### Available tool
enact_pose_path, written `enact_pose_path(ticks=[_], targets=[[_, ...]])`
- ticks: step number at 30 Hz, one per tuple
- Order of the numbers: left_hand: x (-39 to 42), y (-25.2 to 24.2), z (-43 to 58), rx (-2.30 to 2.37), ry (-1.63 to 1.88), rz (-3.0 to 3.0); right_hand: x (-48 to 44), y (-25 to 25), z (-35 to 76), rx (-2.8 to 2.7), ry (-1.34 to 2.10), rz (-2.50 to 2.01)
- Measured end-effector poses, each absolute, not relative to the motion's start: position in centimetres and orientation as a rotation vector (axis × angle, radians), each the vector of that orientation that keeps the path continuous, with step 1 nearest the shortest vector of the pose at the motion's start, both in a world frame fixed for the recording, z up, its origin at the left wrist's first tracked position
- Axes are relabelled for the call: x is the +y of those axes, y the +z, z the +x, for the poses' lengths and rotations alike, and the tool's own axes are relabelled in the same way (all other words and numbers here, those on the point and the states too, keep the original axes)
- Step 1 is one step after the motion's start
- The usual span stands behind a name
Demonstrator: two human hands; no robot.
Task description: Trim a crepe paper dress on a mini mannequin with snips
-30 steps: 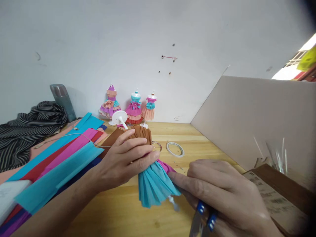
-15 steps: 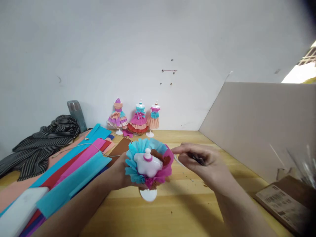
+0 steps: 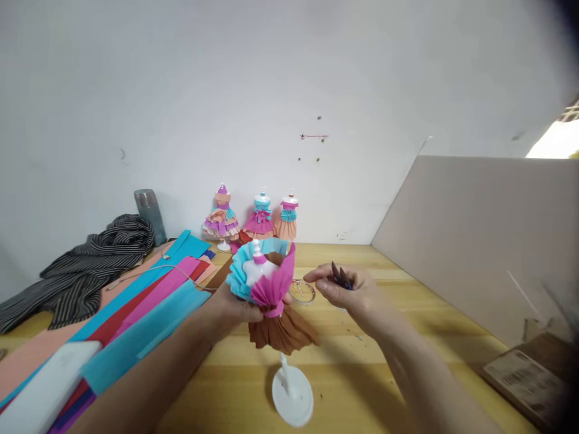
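A small white dress form [image 3: 254, 271] wears crepe paper: blue and pink ruffles flare round its top, and a brown skirt [image 3: 281, 331] hangs below. My left hand [image 3: 228, 310] is wrapped round its waist and tilts it, so the round white base [image 3: 294, 399] shows beneath. To the right, my right hand [image 3: 362, 298] is closed on dark small scissors [image 3: 341, 277], whose points stick up from the palm. Its index finger and thumb reach toward the pink paper [image 3: 274, 284], apart from it. A thin clear ring [image 3: 302, 292], perhaps a tape roll, shows between the hands.
Three dressed forms, one a purple-and-peach dress [image 3: 221, 220], stand at the wall. Crepe paper strips [image 3: 149, 301], a white box [image 3: 52, 380], a striped cloth [image 3: 104, 253] and a flask [image 3: 151, 216] lie left. A cardboard box [image 3: 529, 374] and a panel [image 3: 474, 235] stand right.
My left hand has tipped the dress form's top away and up, bringing the pink front, brown skirt and base into view. The right hand has shifted slightly left, with the scissors' points turned up.
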State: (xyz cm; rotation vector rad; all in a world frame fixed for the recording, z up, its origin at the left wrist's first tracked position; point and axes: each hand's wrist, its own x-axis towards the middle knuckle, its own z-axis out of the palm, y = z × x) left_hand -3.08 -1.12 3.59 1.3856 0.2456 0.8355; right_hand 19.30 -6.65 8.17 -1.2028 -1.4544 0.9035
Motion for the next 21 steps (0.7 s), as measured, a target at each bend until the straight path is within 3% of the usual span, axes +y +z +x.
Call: enact_pose_path(ticks=[16, 21], targets=[[-0.8, 1.5, -3.5, -0.075, 0.756, 0.932, -7.6, 7.0, 15.8, -1.678, 0.913, -1.042], [-1.7, -0.2, -2.6, -0.025, 0.682, 0.892, -8.9, 7.9, 13.9, -1.490, 1.180, -0.799]])
